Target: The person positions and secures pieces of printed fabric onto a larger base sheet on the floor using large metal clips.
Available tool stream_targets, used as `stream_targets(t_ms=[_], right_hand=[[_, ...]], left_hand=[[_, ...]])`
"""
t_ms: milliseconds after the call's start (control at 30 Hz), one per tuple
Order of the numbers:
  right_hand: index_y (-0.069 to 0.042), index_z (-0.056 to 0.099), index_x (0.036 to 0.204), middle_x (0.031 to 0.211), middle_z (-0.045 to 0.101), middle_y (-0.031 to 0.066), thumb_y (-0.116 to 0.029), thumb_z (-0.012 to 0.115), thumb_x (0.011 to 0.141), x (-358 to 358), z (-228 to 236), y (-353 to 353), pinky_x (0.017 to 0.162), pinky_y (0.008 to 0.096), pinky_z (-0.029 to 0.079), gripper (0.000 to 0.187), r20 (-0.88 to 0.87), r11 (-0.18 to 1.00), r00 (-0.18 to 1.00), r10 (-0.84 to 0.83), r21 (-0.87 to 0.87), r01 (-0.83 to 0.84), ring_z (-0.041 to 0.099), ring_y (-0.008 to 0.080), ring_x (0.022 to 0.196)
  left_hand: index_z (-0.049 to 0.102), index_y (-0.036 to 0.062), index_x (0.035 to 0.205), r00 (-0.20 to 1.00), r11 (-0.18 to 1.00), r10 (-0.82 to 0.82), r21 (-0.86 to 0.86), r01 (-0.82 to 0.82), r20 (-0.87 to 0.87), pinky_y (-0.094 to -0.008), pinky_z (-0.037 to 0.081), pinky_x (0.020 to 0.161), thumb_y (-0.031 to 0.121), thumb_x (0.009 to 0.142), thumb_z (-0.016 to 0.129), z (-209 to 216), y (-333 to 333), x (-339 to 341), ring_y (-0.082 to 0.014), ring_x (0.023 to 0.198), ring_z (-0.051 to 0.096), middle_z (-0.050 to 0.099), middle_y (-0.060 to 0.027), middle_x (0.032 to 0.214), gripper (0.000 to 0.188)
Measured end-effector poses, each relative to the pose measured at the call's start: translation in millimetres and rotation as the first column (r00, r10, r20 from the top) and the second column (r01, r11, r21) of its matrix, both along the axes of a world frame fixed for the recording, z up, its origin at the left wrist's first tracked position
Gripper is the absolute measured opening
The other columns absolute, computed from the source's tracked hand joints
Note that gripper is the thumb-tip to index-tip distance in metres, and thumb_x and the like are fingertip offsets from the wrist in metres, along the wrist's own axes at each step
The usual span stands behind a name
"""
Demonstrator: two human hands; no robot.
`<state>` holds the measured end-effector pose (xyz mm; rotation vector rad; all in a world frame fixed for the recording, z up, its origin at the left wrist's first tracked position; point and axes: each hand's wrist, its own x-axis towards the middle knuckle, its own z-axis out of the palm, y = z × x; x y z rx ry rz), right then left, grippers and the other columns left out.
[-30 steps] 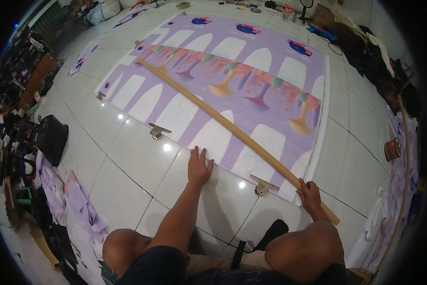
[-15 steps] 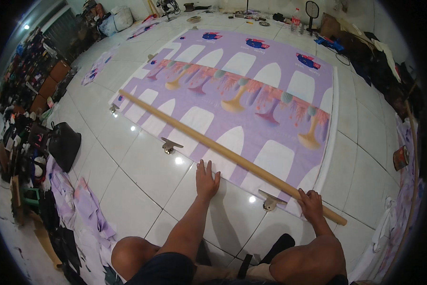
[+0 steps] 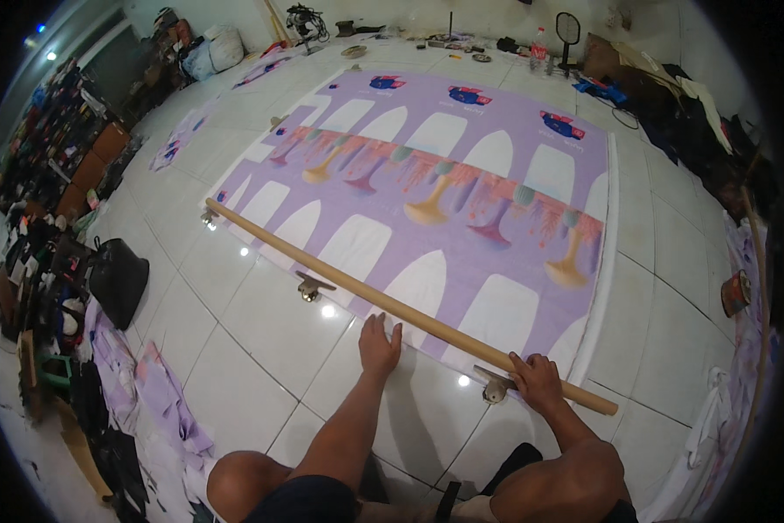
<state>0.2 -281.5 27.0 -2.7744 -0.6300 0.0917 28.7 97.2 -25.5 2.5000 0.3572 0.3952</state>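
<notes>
A long tan cardboard tube lies slantwise along the near edge of a large lilac printed fabric sheet. My right hand has its fingers closed over the tube towards its right end, beside a metal clip at the fabric's edge. Nothing is in my left hand; it is open, thumb apart from the fingers, at the near edge of the fabric just short of the tube. Another metal clip grips that edge farther left, and a third clip is at the near left corner.
White floor tiles surround the fabric. A black bag and piled cloth are on the left. Along the back wall stand a plastic bottle and a racket-shaped thing. A rusty can is at the right.
The tube has come towards me and slightly left, from across the white shapes to near the fabric's front edge. My right hand moved left with it; my left hand shifted slightly nearer.
</notes>
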Motion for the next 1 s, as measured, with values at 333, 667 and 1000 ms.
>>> stream_targets(t_ms=[333,667,1000], right_hand=[[-0.026,0.053,0.142,0.100,0.055,0.0130,-0.027,0.064,0.093,34,-8,-28,0.079,0.0456,0.045,0.050,0.099,0.938,0.933,-0.345,-0.009,0.348,0.056,0.0298,0.092],[-0.025,0.046,0.148,0.101,0.054,0.0198,-0.030,0.058,0.098,0,-24,-103,0.080,0.0489,0.049,0.052,-0.039,0.597,0.596,-0.802,-0.008,0.802,0.058,0.0348,0.089],[-0.027,0.034,0.154,0.104,0.056,0.0287,-0.036,0.049,0.102,-81,-30,-171,0.086,0.0515,0.050,0.055,-0.210,0.243,0.229,-0.950,-0.043,0.969,0.061,0.0440,0.094]], left_hand=[[0.037,-0.0013,0.149,0.939,0.966,-0.014,0.237,0.101,-0.342,-0.0556,0.021,0.118,0.060,0.086,0.063,4,11,17,-0.0436,0.146,0.023,0.027,-0.0316,0.154,0.093],[0.038,-0.0025,0.145,0.925,0.977,-0.023,0.186,0.101,-0.380,-0.0530,0.030,0.113,0.053,0.081,0.073,27,2,24,-0.0438,0.143,0.027,0.030,-0.0315,0.151,0.092],[0.038,-0.0020,0.145,0.937,0.980,-0.028,0.173,0.093,-0.347,-0.0540,0.029,0.113,0.053,0.080,0.074,19,10,23,-0.0457,0.142,0.028,0.030,-0.0326,0.150,0.092]])
